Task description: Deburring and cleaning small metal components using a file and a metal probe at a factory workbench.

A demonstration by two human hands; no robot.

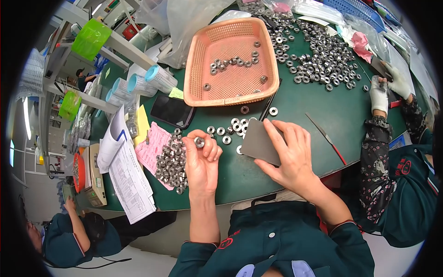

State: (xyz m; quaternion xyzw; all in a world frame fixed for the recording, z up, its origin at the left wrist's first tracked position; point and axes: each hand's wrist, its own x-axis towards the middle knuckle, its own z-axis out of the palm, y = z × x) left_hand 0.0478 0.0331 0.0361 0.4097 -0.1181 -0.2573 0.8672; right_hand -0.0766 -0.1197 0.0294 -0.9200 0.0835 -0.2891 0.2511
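Note:
My left hand pinches a small shiny metal ring between thumb and fingers, raised above the table. In my right hand is a flat grey rectangular pad, gripped by its right side and tilted over the table. Several loose metal rings lie between my two hands, some partly hidden by the pad. Beside my left wrist, a heap of similar rings rests partly on a pink sheet. Beyond my hands stands a pink plastic basket with several rings inside.
A larger spread of rings covers the far right. A slim file with a red handle lies right of my right hand. At the right edge are a co-worker's gloved hands. A black phone and printed papers lie left.

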